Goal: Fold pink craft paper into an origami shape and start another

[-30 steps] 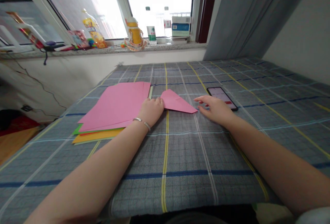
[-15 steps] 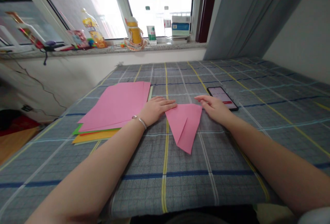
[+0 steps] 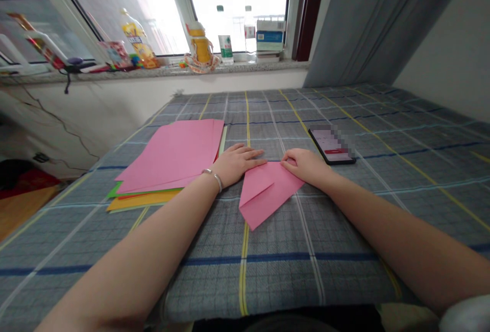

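Note:
A folded pink sheet of paper (image 3: 264, 194) lies on the checked cloth in front of me, its narrow end pointing toward me and a little left. My left hand (image 3: 238, 163) rests flat with fingers stretched over the paper's upper left edge. At the far edge, my right hand (image 3: 304, 164) pinches the paper between thumb and curled fingers. Left of my left hand is a stack of coloured paper (image 3: 174, 153), pink on top, with green, orange and red edges showing below.
A phone (image 3: 332, 146) lies beyond my right hand, its screen lit and partly blurred. The gray checked cloth (image 3: 283, 281) covers the surface. On the windowsill (image 3: 168, 70) stand a yellow cup (image 3: 199, 46), several bottles, a green-white tube (image 3: 225, 49) and boxes (image 3: 270, 39).
The folded paper has turned clockwise, its narrow end swinging left. My right hand has moved left and closed on the paper's far edge. My left hand stays on its upper left.

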`<state>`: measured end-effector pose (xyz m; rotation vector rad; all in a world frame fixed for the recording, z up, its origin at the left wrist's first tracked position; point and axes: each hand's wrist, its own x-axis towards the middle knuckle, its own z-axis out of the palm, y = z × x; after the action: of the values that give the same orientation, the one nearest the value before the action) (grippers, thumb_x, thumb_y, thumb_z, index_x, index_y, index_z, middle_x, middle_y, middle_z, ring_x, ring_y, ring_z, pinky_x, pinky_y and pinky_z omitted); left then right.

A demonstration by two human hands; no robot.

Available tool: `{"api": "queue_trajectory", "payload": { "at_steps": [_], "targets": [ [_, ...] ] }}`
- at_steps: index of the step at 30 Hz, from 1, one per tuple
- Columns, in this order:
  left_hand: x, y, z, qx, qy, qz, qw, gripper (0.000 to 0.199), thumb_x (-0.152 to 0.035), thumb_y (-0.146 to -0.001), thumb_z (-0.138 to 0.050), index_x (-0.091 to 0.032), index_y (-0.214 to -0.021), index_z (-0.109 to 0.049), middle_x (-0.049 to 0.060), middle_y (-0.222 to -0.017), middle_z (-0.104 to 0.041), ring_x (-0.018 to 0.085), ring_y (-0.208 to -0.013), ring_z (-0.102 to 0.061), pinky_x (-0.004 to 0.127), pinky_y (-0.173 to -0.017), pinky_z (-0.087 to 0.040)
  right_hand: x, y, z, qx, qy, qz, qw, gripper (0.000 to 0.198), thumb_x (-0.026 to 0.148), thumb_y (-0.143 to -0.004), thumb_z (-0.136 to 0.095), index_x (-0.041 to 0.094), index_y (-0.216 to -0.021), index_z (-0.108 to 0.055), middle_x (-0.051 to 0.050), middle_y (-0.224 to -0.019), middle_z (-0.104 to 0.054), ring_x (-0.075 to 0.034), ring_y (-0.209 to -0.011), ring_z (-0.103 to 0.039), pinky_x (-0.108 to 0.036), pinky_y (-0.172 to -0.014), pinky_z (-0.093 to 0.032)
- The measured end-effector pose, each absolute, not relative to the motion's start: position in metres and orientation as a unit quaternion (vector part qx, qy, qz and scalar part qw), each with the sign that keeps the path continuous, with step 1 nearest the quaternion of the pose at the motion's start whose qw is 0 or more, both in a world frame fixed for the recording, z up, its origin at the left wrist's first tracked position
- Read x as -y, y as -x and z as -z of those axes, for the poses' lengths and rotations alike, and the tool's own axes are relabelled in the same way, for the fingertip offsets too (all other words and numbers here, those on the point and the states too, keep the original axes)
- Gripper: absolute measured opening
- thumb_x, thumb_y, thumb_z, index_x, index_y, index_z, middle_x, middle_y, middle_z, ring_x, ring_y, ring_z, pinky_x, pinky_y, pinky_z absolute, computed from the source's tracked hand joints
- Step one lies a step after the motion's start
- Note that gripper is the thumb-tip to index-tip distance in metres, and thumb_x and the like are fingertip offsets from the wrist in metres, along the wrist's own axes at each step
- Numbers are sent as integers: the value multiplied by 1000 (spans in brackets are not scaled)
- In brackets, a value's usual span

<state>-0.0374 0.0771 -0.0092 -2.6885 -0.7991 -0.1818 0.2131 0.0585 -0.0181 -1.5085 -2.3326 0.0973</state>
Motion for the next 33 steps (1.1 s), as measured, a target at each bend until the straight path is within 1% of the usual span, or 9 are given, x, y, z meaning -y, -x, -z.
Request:
{"api": "queue_trajectory", "payload": {
  "at_steps": [4, 9, 12, 19, 24, 26, 28, 30, 33],
  "targets": [
    [-76, 37, 11, 308, 938, 81, 138, 36, -19, -97, -43, -28, -130, -55, 1, -136, -56, 21, -122, -53, 43, -104, -38, -54, -215, 15, 766, 621, -62, 154, 21, 36, -85, -51, 21, -79, -65, -6, -81, -71, -20, -74, -62, -29, -59, -39],
    [-73, 35, 11, 346, 932, 105, 20, 38, -23, -98, -36, -19, -131, -55, 4, -134, -58, 17, -122, -53, 34, -106, -38, -53, -220, 10, 745, 649, -106, 113, 21, 35, -85, -48, 19, -76, -60, -7, -82, -71, -20, -74, -61, -28, -58, -36],
    [-68, 32, 9, 349, 932, 96, -20, 41, -29, -99, -33, -18, -132, -53, 6, -138, -53, 17, -127, -48, 35, -109, -34, -53, -223, 8, 738, 656, -124, 98, 22, 33, -85, -46, 19, -78, -61, -8, -84, -71, -20, -75, -62, -28, -59, -36],
    [-49, 20, 5, 352, 934, 58, -8, 50, -44, -96, -40, -20, -139, -46, 11, -144, -46, 24, -131, -44, 41, -112, -30, -52, -228, 2, 724, 676, -121, 59, 24, 32, -84, -45, 18, -75, -63, -10, -80, -69, -21, -76, -62, -28, -59, -36],
    [-43, 12, 11, 348, 936, 47, 8, 56, -46, -94, -42, -20, -144, -39, 13, -149, -38, 28, -135, -38, 44, -112, -28, -41, -226, -4, 726, 683, -71, 29, 26, 35, -85, -45, 18, -83, -65, -11, -80, -70, -24, -75, -63, -31, -59, -40],
    [-42, 10, 13, 341, 939, 44, 15, 55, -44, -95, -41, -20, -144, -37, 13, -150, -36, 28, -138, -33, 45, -113, -26, -36, -224, -3, 742, 667, -22, 61, 27, 37, -85, -48, 18, -91, -65, -11, -90, -70, -27, -83, -64, -35, -66, -45],
    [-42, 9, 15, 335, 941, 37, 19, 55, -43, -96, -38, -18, -145, -35, 12, -152, -33, 27, -141, -28, 45, -114, -24, -35, -221, 3, 801, 589, 13, 108, 29, 35, -86, -50, 18, -103, -65, -12, -108, -69, -28, -102, -61, -39, -84, -46],
    [-42, 7, 16, 331, 943, 26, 18, 56, -43, -97, -34, -16, -146, -32, 13, -153, -29, 26, -142, -26, 45, -114, -23, -37, -219, 12, 867, 481, 1, 134, 38, 35, -88, -49, 16, -119, -61, -12, -128, -61, -27, -121, -52, -42, -102, -38],
    [-42, 6, 18, 332, 943, 10, 17, 58, -43, -98, -31, -13, -148, -26, 16, -154, -25, 25, -142, -26, 44, -114, -23, -42, -218, 25, 902, 405, -48, 143, 52, 36, -89, -49, 16, -137, -48, -13, -145, -45, -26, -133, -41, -45, -109, -34]
  ]
}}
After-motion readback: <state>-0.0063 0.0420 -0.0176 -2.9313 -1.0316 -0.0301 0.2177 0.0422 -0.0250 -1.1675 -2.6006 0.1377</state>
